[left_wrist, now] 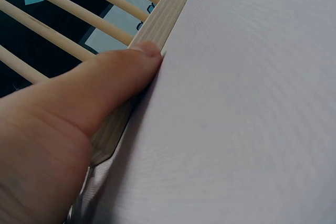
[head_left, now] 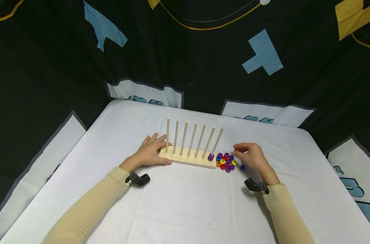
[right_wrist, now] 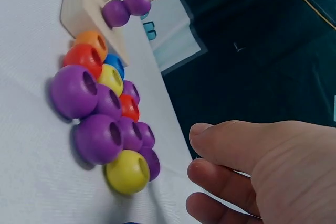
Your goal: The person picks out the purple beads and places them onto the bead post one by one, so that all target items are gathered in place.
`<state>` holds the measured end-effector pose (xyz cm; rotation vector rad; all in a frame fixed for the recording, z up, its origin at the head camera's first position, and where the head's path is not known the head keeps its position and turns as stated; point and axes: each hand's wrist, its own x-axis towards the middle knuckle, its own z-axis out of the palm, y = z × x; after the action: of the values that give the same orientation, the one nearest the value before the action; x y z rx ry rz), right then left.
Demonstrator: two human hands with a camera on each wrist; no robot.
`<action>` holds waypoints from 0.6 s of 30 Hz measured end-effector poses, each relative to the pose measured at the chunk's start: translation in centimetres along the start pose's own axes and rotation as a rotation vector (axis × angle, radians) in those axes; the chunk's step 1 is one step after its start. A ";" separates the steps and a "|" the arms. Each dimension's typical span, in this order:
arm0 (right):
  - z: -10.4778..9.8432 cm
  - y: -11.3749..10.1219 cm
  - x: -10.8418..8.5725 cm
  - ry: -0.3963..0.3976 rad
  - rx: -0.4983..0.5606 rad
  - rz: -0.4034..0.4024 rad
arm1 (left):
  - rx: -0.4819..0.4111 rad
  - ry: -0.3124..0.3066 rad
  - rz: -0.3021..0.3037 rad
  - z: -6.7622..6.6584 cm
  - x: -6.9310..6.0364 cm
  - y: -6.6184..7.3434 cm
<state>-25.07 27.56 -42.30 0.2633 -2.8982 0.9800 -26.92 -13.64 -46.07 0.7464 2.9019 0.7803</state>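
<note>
A pale wooden peg board point(head_left: 185, 159) with a row of several upright pegs stands on the white table. My left hand point(head_left: 151, 151) grips its left end, with the thumb point(left_wrist: 123, 72) along the front edge of the base. Two purple beads point(right_wrist: 126, 7) sit low on the rightmost peg. Against the board's right end lies a cluster of loose beads point(head_left: 228, 164) in purple, red, yellow, orange and blue. My right hand point(head_left: 251, 156) hovers just right of the cluster, fingers loosely bent, with nothing visible between them.
One dark blue bead point(head_left: 242, 167) lies apart, to the right of the cluster and below the right hand. A white cloth covers the table point(head_left: 185, 203). Black curtain point(head_left: 185, 61) with blue and yellow tape hangs behind the far edge.
</note>
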 end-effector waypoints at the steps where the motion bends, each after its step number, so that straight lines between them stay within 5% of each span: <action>1: 0.1 0.1 0.0 -0.005 0.000 -0.008 | -0.002 -0.003 -0.004 0.1 0.0 0.0; 18: 0.8 0.8 0.0 -0.126 0.017 0.021 | -0.002 -0.008 -0.003 -0.1 -0.1 0.0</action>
<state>-25.25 27.74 -43.40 0.3080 -3.0125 1.0282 -26.81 -13.68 -46.02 0.7426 2.8939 0.7779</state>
